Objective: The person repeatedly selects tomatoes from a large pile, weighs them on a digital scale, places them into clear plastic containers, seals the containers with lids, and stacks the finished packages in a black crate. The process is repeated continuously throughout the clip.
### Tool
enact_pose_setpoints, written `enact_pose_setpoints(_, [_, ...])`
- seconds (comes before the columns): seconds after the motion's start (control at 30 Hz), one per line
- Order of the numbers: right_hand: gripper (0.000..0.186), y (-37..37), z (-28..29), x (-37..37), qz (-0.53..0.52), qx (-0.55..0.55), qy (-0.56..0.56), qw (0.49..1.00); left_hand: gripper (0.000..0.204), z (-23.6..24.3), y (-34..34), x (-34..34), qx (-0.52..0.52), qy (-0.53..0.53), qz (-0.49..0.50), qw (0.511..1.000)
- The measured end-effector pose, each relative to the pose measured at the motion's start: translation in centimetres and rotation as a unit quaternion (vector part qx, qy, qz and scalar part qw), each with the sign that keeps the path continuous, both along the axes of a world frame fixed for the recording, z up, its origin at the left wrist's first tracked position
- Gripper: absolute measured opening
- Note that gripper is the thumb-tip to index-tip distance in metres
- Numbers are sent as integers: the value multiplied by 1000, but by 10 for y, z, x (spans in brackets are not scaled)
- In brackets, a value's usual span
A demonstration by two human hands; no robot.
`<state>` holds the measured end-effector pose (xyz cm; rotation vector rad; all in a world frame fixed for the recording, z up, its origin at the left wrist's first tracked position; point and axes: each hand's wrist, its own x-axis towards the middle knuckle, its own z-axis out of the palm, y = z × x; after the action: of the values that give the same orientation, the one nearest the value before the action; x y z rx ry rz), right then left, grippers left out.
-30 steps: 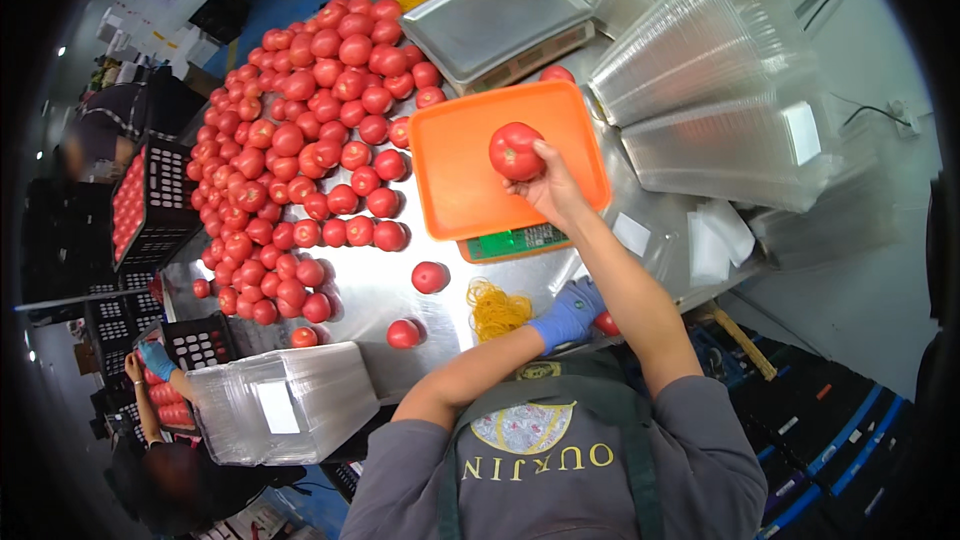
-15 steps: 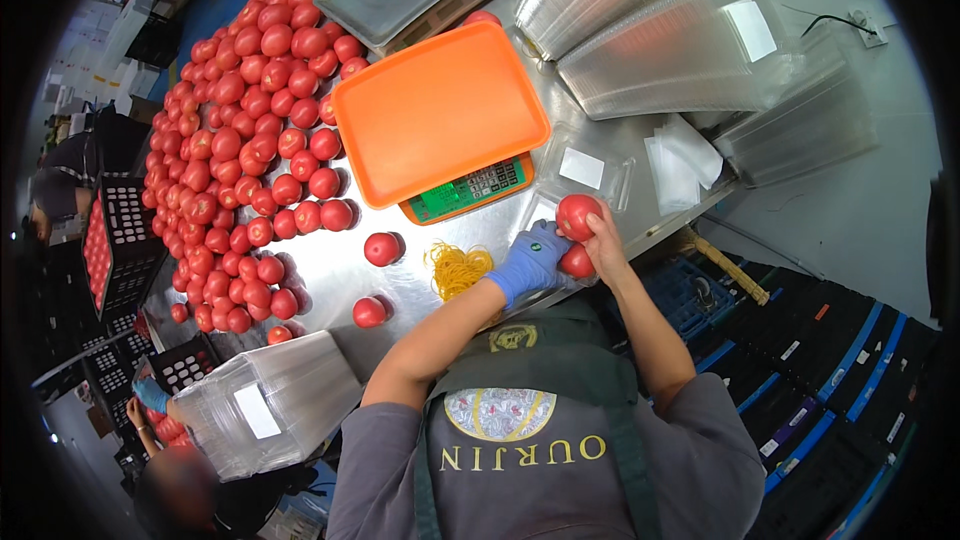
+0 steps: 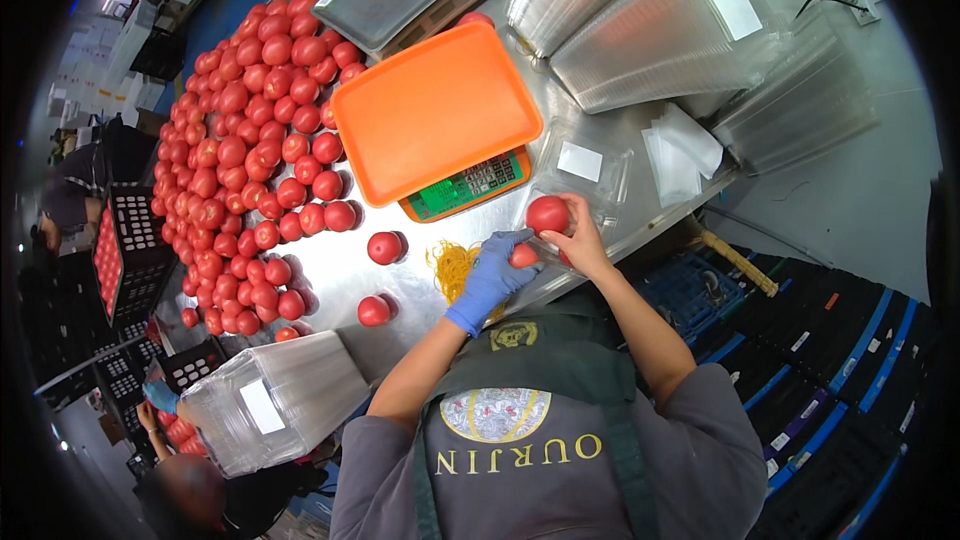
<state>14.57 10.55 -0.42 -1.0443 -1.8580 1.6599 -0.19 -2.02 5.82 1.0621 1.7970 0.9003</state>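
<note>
Red, smooth-skinned and probably firm yet bruisable, the tomato [image 3: 546,214] held in the bare right hand [image 3: 583,238] seems best cupped lightly around its sides, while the gloved left hand [image 3: 494,274], its grip unclear, touches a second tomato [image 3: 523,256], the orange tray [image 3: 440,110] beyond both hands.

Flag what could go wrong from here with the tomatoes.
The tomato in the bare right hand might slip and bruise on the steel table. The gloved left hand sits beside the yellow rubber bands, so it could snag one. Two loose tomatoes lie to the left of those bands and might roll if bumped.
</note>
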Motion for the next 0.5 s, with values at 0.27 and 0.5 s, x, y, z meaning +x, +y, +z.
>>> enact_pose_setpoints(0.27, [57, 1, 15, 4, 11, 193, -218, 957, 66, -2, 9, 1, 20, 113, -161, 980])
enact_pose_setpoints(0.5, [49, 28, 53, 31, 216, 173, -312, 909, 65, 2, 49, -1, -114, 225, -348, 903])
